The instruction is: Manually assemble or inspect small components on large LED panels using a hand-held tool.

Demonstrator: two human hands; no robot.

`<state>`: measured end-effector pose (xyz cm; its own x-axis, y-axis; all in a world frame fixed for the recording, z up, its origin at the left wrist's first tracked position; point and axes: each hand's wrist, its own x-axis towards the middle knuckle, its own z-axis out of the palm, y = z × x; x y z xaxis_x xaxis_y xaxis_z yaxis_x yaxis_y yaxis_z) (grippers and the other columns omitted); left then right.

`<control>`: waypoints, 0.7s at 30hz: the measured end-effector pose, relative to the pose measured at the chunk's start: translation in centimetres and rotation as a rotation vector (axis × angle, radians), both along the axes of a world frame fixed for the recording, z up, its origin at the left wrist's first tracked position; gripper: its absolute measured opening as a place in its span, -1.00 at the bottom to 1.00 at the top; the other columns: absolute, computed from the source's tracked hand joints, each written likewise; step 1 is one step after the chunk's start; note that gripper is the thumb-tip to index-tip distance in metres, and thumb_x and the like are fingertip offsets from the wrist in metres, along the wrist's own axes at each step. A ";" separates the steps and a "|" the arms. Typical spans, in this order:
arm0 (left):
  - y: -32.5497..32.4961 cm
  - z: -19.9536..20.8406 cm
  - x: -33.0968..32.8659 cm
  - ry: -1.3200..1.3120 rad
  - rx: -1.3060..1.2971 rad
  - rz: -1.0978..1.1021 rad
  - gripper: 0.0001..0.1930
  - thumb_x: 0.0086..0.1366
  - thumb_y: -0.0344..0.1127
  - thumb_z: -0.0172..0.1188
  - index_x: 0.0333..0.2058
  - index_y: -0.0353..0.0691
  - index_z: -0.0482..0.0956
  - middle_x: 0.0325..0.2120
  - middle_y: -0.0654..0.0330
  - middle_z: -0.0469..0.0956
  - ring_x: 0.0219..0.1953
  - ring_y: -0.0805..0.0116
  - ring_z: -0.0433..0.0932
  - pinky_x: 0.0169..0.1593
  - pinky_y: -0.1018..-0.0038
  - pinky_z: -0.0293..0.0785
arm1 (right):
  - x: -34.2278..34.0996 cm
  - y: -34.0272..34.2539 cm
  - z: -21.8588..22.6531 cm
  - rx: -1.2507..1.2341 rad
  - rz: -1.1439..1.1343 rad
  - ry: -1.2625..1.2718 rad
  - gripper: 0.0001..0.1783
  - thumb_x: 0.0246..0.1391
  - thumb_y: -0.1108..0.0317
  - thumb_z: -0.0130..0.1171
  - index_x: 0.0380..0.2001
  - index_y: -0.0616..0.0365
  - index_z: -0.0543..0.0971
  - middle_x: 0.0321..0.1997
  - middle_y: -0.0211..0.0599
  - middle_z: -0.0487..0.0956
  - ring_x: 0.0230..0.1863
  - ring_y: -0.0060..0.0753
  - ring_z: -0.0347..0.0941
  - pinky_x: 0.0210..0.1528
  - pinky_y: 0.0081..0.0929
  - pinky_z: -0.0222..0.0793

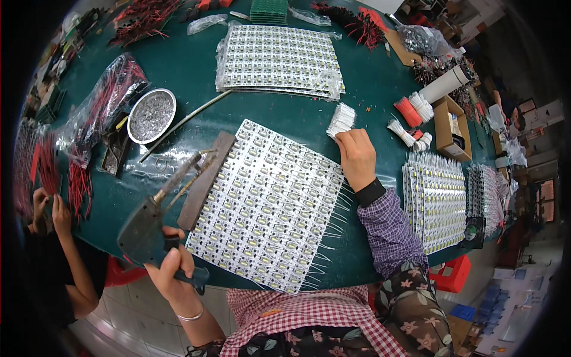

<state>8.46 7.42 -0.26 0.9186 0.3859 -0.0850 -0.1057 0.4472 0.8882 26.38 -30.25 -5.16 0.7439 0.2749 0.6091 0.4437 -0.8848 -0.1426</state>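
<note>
My left hand (172, 268) is wrapped round the grip of a dark soldering gun (141, 232). Its metal tip and thin feed tube reach over a brown bar (205, 184) that lies along the left edge of a white circuit board panel (267, 202). Rows of small yellowish chips cover the panel, and thin white wires stick out from its right edge. Beyond that edge, my right hand (358, 157) has its fingertips pinched at the near end of a bundle of short white wires (341, 119). How many wires the fingers grip is hidden.
A round bowl of silvery bits (152, 116) and a thin rod (184, 126) lie left. More panels (279, 56) are stacked at the back, wired ones (434, 202) at right near a cardboard box (452, 128). At left, another person's hands (59, 215) are by red wires (46, 166).
</note>
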 end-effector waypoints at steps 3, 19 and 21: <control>-1.0 -0.9 -2.2 0.022 -0.060 -0.004 -0.50 0.13 -0.49 0.23 0.02 -0.63 0.35 -0.20 -0.24 0.48 -0.76 0.44 0.34 -0.70 0.60 0.25 | -0.3 0.1 0.2 0.003 0.008 -0.016 -0.84 -0.03 0.61 0.25 -0.33 0.20 0.57 -0.36 -0.25 0.49 -0.27 -0.13 0.44 -0.24 -0.24 0.41; -4.4 -0.1 -6.6 0.198 0.103 0.054 -0.45 0.12 -0.49 0.28 0.08 -0.58 0.35 -0.20 -0.18 0.53 -0.70 0.43 0.38 -0.69 0.57 0.27 | -10.3 10.3 3.5 0.194 0.444 0.188 -0.69 -0.19 0.63 0.27 -0.25 0.29 0.61 -0.37 -0.24 0.53 -0.39 -0.25 0.49 -0.44 -0.39 0.41; -4.9 0.2 -6.9 0.240 0.161 0.062 -0.46 0.12 -0.54 0.29 0.08 -0.56 0.38 -0.20 -0.14 0.55 -0.67 0.46 0.41 -0.65 0.58 0.30 | -10.7 10.8 3.0 0.200 0.468 0.212 -0.68 -0.19 0.62 0.27 -0.25 0.29 0.60 -0.37 -0.25 0.53 -0.39 -0.26 0.49 -0.43 -0.40 0.42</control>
<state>1.56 2.48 -0.04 0.8539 0.4666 -0.2304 0.0938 0.2975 0.9501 15.66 -19.47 -2.13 0.6822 0.4998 0.5336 0.7263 -0.5468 -0.4165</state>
